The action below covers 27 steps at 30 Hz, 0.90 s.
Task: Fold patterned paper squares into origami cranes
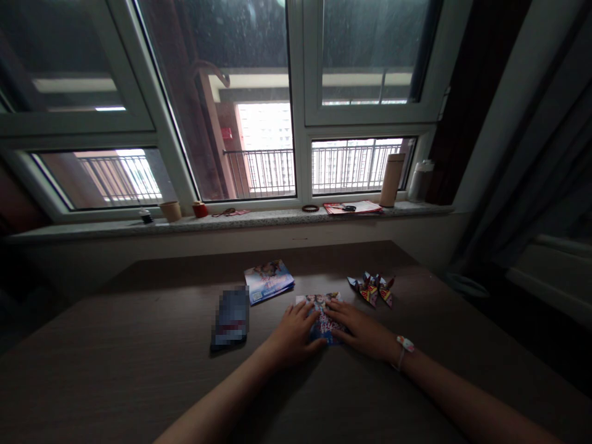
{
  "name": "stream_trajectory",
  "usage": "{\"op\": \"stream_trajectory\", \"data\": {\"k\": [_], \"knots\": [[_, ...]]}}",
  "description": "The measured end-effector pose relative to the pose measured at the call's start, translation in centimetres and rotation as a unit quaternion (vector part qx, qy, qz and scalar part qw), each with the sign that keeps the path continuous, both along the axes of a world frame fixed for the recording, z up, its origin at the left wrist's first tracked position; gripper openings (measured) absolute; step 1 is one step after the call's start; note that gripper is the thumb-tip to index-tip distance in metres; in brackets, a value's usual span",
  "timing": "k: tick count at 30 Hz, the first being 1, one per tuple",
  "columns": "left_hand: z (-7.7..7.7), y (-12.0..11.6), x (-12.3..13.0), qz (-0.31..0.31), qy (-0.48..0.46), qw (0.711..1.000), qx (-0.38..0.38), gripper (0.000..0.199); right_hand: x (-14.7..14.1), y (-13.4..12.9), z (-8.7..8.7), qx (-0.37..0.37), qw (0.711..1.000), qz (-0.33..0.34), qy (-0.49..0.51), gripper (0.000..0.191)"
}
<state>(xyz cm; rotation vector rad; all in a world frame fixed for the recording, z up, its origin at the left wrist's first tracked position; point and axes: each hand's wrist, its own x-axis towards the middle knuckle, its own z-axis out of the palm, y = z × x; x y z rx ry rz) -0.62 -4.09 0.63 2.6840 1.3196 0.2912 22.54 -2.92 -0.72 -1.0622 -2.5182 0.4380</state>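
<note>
Left hand [296, 333] and right hand [365, 330] lie open and nearly flat, fingertips pressing a small printed paper [322, 324] onto the table [115, 327], where a slip could skew it or a sideways push could hit the folded paper shapes [371, 290].

Flat on a printed paper sheet [324, 320], side by side: left grip [296, 333] and right grip [363, 330], fingertips nearly meeting, all on the table [139, 351]. Just left of the left grip, a pixelated, unreadable object [230, 317]. Behind the left grip, a stack of printed paper squares [268, 281]. Behind and right of the right grip, a cluster of folded origami pieces [372, 288]. Well behind both grips, past the table's far edge, a windowsill [259, 221]: a tall flask [392, 180] and papers [352, 208] toward the right, a cup [170, 211] toward the left.
</note>
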Motion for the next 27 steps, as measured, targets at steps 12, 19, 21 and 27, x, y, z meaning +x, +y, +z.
{"op": "stream_trajectory", "data": {"k": [12, 19, 21, 27], "knots": [[0.3, 1.0, -1.4, -0.043, -0.033, 0.998, -0.015, 0.059, 0.5, -0.1, 0.9, -0.052, 0.999, 0.003, 0.010, 0.070], [0.4, 1.0, -1.4, -0.043, -0.022, 0.999, -0.011, 0.051, 0.4, -0.3, 1.2, -0.034, 0.999, 0.003, 0.016, 0.068], [0.3, 1.1, -1.5, -0.043, -0.025, 0.999, -0.017, 0.056, 0.4, -0.2, 1.1, -0.041, 0.999, 0.001, 0.023, 0.070], [0.2, 1.3, -1.7, -0.041, -0.032, 0.998, -0.036, 0.068, 0.5, 0.2, 0.6, -0.099, 0.993, -0.011, 0.057, 0.066]]}}
